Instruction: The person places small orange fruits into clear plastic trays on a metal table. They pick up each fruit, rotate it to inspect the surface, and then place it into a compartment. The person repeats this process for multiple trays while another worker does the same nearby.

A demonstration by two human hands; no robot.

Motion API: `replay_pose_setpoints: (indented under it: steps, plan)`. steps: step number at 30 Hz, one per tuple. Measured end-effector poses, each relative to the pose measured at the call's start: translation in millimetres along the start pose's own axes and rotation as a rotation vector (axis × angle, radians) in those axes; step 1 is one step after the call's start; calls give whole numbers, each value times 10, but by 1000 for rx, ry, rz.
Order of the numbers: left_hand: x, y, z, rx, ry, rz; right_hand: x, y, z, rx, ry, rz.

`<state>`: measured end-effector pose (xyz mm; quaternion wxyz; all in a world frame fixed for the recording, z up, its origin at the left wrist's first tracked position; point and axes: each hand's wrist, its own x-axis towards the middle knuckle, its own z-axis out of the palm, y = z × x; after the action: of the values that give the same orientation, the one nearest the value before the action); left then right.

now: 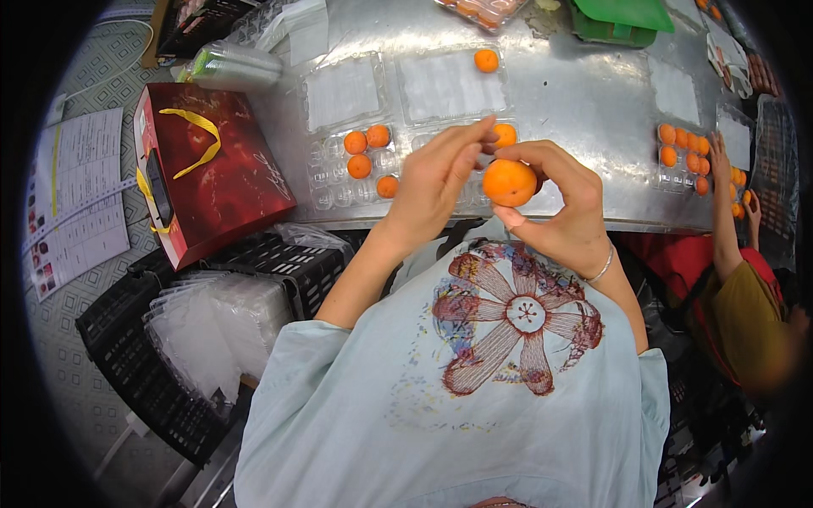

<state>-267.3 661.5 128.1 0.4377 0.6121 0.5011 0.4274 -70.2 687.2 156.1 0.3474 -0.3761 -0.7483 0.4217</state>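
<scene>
My right hand (565,203) holds an orange-coloured round fruit (509,183) between thumb and fingers, above the table's front edge. Beside it, my left hand (438,178) is raised with its fingers extended and nothing visible in it. Under my hands lies a clear plastic clamshell tray (419,141), mostly hidden, with another fruit (505,135) behind my fingers. Its lid (452,89) lies open behind, lined with white sheet, and one fruit (486,61) rests there. To the left, a second open clamshell (325,171) has several fruits in its cups.
A red paper bag (213,171) with yellow handles stands left, above black crates (127,343) of stacked clear trays (241,324). A green container (619,22) sits at the back. On the right, a co-worker's hands (719,165) are near fruit-filled trays (679,181).
</scene>
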Motion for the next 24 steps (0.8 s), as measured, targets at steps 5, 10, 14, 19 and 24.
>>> replay_pose_setpoints:
  steps: [5, 10, 14, 19, 24]
  plan:
    - [-73, 95, -196, 60, 70, -230, 2, 23, -17, -41, 40, -73]
    - [-78, 55, -35, -240, 100, -60, 36, 25, 31, -121, 114, -197]
    - [-81, 133, 4, -261, -53, -124, 66, 7, 35, -176, 86, -253]
    - [-94, 138, -46, -247, -81, -85, 87, 39, 39, -239, 59, -290]
    - [-182, 57, -174, -362, -25, -210, 118, 228, 154, -128, 94, -192]
